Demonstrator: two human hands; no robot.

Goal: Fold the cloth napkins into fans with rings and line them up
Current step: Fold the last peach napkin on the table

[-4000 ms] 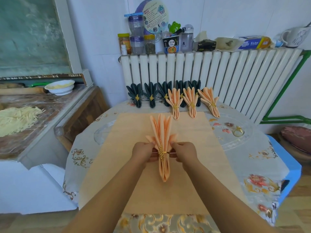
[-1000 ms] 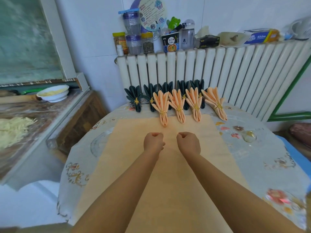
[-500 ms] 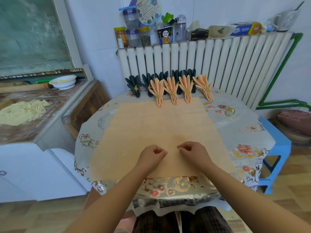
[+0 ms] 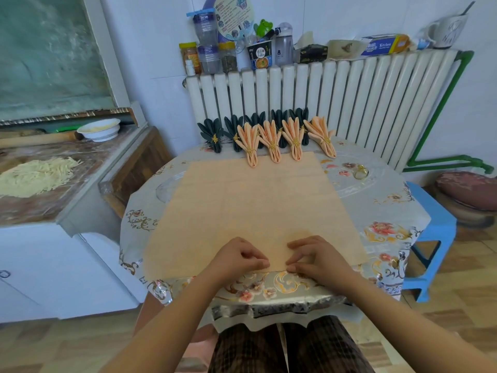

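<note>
A flat peach napkin (image 4: 255,205) lies spread over the round table. My left hand (image 4: 236,258) and my right hand (image 4: 313,258) sit side by side at its near edge, fingers curled and pinching that edge. At the far side, several peach fan napkins (image 4: 271,138) with gold rings stand in a row. Behind them several dark green fan napkins (image 4: 213,133) lean by the radiator. A loose gold ring (image 4: 360,172) lies on the table to the right.
The table (image 4: 387,227) has a floral plastic cover. A white radiator (image 4: 349,100) stands behind it, with jars, bottles and boxes on top. A counter with shredded dough (image 4: 35,175) and a white bowl (image 4: 100,129) is at left. A blue stool (image 4: 433,238) is at right.
The finished peach fan has been set in the far row. Both hands drew back from the middle of the flat napkin to its near edge and now pinch it.
</note>
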